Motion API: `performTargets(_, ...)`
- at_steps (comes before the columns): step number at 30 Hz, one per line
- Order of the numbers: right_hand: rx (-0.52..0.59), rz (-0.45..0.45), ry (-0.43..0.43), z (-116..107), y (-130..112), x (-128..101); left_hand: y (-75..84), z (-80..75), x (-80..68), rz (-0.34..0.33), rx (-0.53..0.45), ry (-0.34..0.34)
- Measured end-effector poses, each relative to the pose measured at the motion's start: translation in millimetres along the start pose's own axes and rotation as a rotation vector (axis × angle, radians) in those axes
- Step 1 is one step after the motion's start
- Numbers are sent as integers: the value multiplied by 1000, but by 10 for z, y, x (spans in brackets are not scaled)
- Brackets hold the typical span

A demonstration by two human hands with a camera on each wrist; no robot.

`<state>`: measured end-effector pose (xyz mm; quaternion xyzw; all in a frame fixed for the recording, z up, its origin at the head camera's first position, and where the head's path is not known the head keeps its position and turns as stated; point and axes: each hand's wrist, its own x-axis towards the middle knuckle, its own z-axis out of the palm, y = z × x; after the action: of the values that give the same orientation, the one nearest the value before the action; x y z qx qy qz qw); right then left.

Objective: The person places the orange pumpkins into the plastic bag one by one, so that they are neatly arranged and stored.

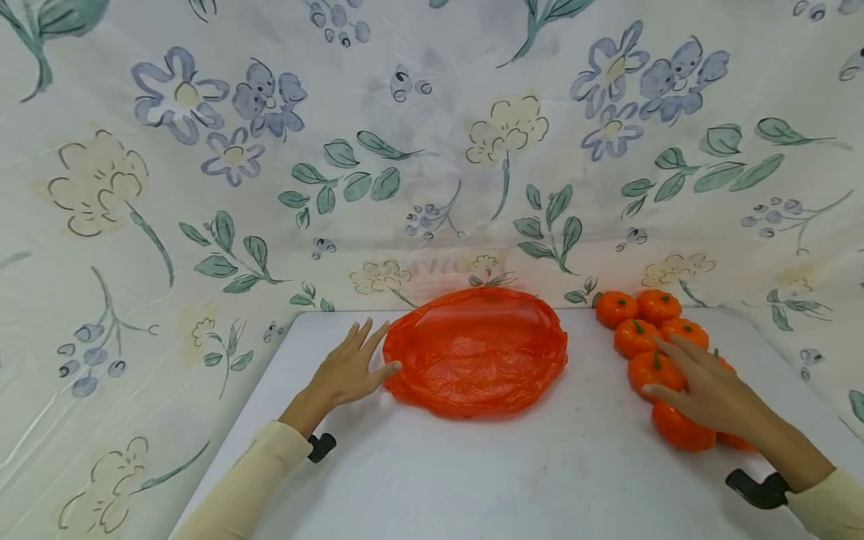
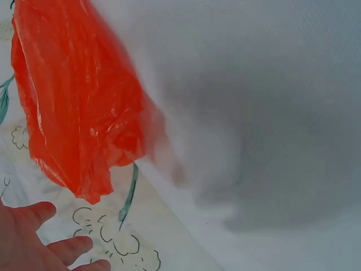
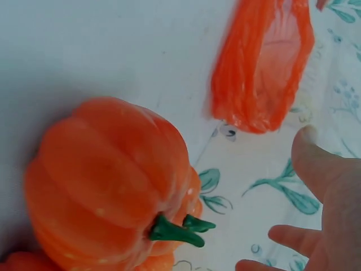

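One thin, wrinkled, glossy red-orange plastic bag [image 1: 472, 356] lies as a wide oval near the far edge of the smooth white table [image 1: 472, 476]; a gap parts it from about eight ribbed, green-stemmed pumpkins [image 1: 649, 371], some partly hidden; the left grip [image 1: 351, 371], beside the bag, and right grip [image 1: 718, 390], over the pumpkins, spread wide, holding nothing.

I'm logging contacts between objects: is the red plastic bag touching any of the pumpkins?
Apart. The head view shows it plainly: a strip of white table lies between the red plastic bag and the pumpkins.
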<state>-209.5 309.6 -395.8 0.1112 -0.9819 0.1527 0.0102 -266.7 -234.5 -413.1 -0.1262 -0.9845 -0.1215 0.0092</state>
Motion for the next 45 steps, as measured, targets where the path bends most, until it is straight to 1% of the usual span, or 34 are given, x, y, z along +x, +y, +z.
performTargets(6, 82, 41, -37, 52, 91, -137, 31, 103, 5, -29, -44, -38)
performTargets(10, 82, 82, -70, 81, 156, -219, 49, 175, 30, -42, -104, -47)
performTargets(14, 47, 123, -97, 103, 216, -274, 64, 237, 85, -23, -209, -42)
performTargets(17, 58, 140, -118, 134, 235, -295, 70, 284, 117, -13, -292, -39)
performTargets(21, 98, 150, -137, 177, 232, -313, 91, 335, 129, -10, -433, -48)
performTargets(24, 112, 166, -138, 189, 234, -337, 125, 343, 138, -18, -524, -40)
performTargets(26, 119, 184, -137, 194, 244, -359, 148, 340, 153, -34, -556, -29)
performTargets(30, 122, 190, -111, 207, 263, -399, 165, 344, 200, -75, -607, -17)
performTargets(35, 116, 198, -94, 264, 280, -428, 137, 411, 237, -129, -711, -28)
performTargets(38, 106, 208, -99, 290, 269, -433, 136, 452, 245, -160, -799, -29)
performTargets(42, 110, 207, -109, 325, 205, -421, 128, 502, 238, -178, -917, -30)
performTargets(45, 124, 166, -68, 383, 148, -434, 111, 556, 225, -167, -978, -26)
